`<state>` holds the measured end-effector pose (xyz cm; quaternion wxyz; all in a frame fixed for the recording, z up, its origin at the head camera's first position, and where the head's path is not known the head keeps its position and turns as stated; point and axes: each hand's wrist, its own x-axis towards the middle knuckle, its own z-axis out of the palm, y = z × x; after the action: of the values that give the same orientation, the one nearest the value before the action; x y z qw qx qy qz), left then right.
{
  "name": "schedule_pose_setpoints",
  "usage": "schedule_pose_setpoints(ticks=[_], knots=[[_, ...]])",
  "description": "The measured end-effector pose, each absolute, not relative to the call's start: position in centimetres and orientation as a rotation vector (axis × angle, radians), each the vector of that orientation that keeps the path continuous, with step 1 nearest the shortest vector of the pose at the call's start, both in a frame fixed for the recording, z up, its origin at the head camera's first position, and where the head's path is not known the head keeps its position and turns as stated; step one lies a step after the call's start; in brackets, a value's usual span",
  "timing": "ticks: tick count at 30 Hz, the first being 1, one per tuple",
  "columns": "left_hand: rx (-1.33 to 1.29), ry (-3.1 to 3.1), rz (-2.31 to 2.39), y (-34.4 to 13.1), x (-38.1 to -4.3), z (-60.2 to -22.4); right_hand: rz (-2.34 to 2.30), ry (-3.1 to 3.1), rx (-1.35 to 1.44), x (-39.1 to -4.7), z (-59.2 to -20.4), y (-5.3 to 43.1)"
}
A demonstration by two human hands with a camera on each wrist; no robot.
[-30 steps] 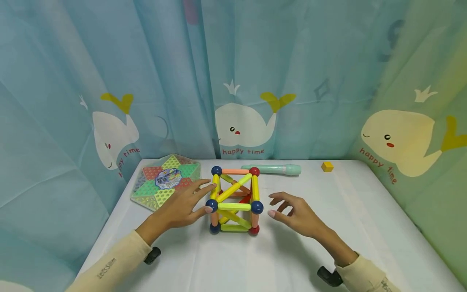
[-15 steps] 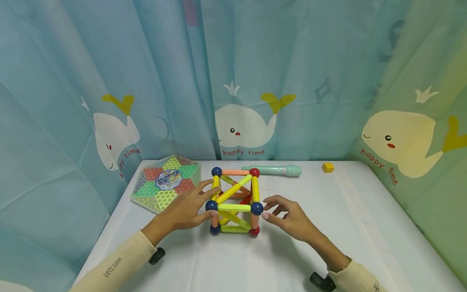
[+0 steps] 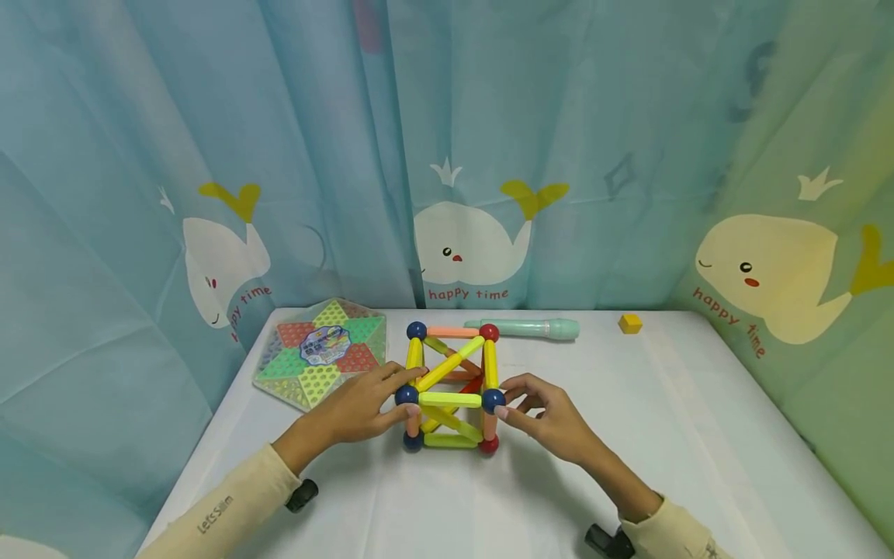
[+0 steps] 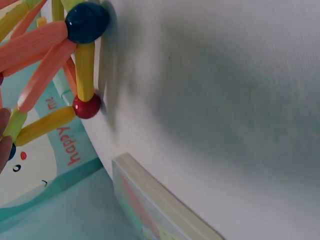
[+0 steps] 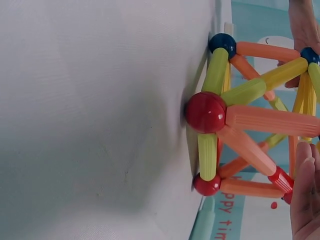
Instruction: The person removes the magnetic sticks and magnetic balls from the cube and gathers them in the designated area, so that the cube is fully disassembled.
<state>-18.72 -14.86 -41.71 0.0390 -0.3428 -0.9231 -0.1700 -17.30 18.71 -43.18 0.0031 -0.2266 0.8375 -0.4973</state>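
A cube of magnetic sticks and balls (image 3: 450, 400) stands on the white table, with yellow, lime and orange rods, blue and red balls, and diagonal rods across its faces. My left hand (image 3: 352, 405) holds its near left upper corner, thumb and fingers on either side of the blue ball (image 3: 407, 394). At the opposite near corner, my right hand (image 3: 555, 419) has its thumb and fingertips around another blue ball (image 3: 493, 401). In the right wrist view, fingers (image 5: 306, 175) lie against the upper part of the cube. Only fingertips (image 4: 5, 132) of the left hand show in its wrist view.
Left of the cube lies a hexagonal star-patterned game board (image 3: 293, 373). Behind it is a mint-green, tube-like object (image 3: 538, 329), and a small yellow cube (image 3: 630, 324) sits at the back right. A whale-print curtain (image 3: 594, 233) borders the table (image 3: 649, 411).
My right hand has come in leftward from beside the cube to its near right upper ball. The left hand has shifted slightly right onto the left corner. The cube stays in place.
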Motion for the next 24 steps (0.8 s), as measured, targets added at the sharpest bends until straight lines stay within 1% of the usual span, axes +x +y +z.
schedule_pose_setpoints(ticks=[6, 14, 24], knots=[[-1.041, -2.877, -0.631, -14.87, -18.52, -41.74, -1.608, 2.584, -0.727, -17.38, -43.29, 18.40], [-1.051, -2.856, -0.614, -14.78, -18.65, -41.89, -1.668, 2.543, -0.794, -17.56, -43.01, 17.97], [-1.062, -2.846, -0.630, -14.66, -18.55, -41.78, -1.496, 2.560, -0.842, -18.02, -42.65, 18.02]])
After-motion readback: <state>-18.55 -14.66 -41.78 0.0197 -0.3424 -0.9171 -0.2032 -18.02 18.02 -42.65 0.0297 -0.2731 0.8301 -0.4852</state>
